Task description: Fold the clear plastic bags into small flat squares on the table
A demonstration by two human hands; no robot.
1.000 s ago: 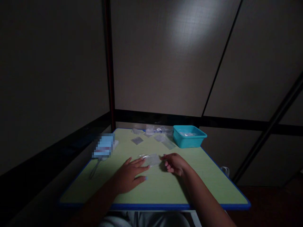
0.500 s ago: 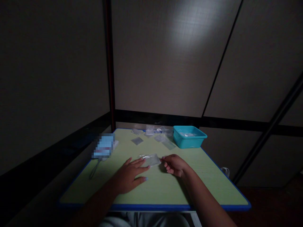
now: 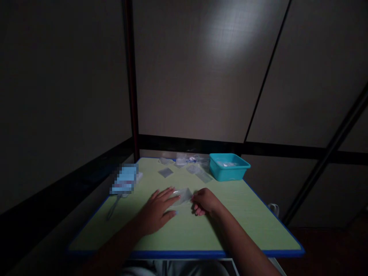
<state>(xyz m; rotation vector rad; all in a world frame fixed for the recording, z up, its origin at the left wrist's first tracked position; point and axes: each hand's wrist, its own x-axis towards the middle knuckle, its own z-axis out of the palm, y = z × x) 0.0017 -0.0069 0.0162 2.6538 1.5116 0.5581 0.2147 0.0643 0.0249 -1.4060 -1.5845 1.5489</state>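
A small clear plastic bag (image 3: 184,195) lies on the pale green table (image 3: 178,234) between my hands. My left hand (image 3: 158,211) rests flat with its fingers spread, the fingertips on the bag's left part. At the bag's right edge, my right hand (image 3: 205,201) has thumb and forefinger pinched on its corner, the other fingers curled under. Part of the bag is covered by my left fingers. Whether anything is inside the bag I cannot tell.
Toward the back lie a grey-looking flat bag (image 3: 166,172), another clear bag (image 3: 203,176) and a heap of crumpled clear plastic (image 3: 184,159). A turquoise basin (image 3: 228,174) holding clear plastic stands at the back right. A blurred-out blue object (image 3: 125,178) with a strap sits at the left edge.
My right hand has moved slightly left, toward my left hand, still at the bag's right edge. The bag's right edge has shifted a little left too. My left hand stays nearly in place.
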